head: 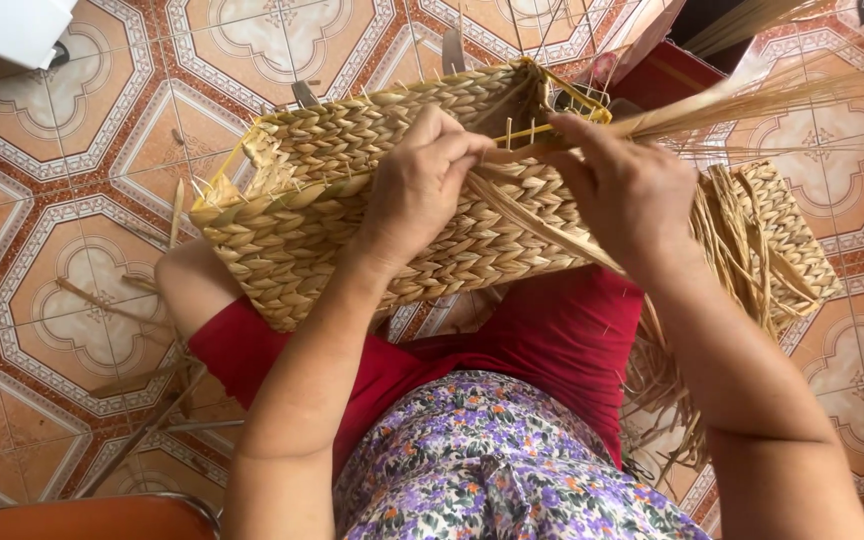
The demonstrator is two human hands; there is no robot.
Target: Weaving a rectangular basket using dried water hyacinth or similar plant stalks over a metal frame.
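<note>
A rectangular woven straw basket [352,210], golden and braided in herringbone rows over a yellow wire frame [577,100], lies tipped across the person's lap on the red shorts [552,350]. The left hand [417,185] presses on its side, fingers closed on the weave near the rim. The right hand [627,190] has its fingers pinched around loose straw strands [742,105] that fan out to the right. A second woven piece [782,235] sits just beside it. Patterned tiled floor [62,200] lies open to the left.
</note>
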